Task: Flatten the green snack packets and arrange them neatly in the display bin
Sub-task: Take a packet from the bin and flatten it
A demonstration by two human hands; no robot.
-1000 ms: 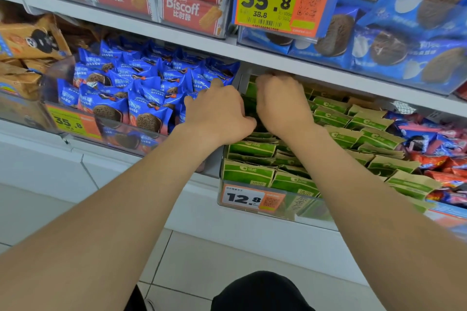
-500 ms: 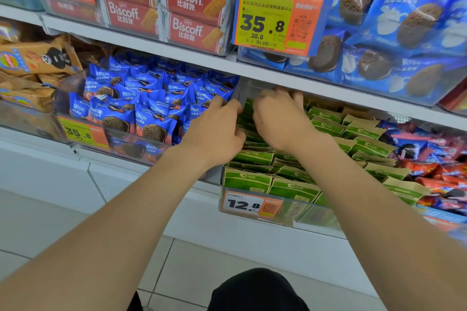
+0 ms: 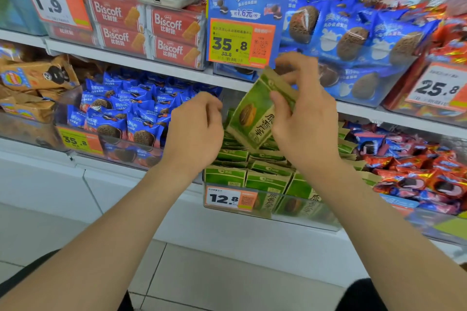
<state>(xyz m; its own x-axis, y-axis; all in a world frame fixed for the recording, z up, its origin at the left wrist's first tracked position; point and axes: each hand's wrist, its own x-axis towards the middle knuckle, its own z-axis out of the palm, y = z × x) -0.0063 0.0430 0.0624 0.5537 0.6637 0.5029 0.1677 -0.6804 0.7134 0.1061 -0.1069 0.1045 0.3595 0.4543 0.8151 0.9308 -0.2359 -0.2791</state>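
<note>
Several green snack packets [image 3: 265, 179] stand in rows in a clear display bin [image 3: 298, 212] on the lower shelf, which carries a 12.8 price tag. My right hand [image 3: 305, 121] pinches one green packet [image 3: 252, 116] by its upper right part and holds it tilted above the bin, printed face toward me. My left hand [image 3: 194, 131] hovers at that packet's left edge with its fingers curled away from the camera. Whether it touches the packet is hidden.
A bin of blue cookie packets [image 3: 121, 118] sits left of the green bin, and red packets [image 3: 417, 166] are piled to its right. The shelf edge above carries a hanging 35.8 price sign [image 3: 242, 40], close over my right hand. Biscoff boxes [image 3: 151, 30] line the upper shelf.
Both hands have come out from the back of the green bin. My right hand has lifted one green packet up clear of the rows. The view has tilted upward.
</note>
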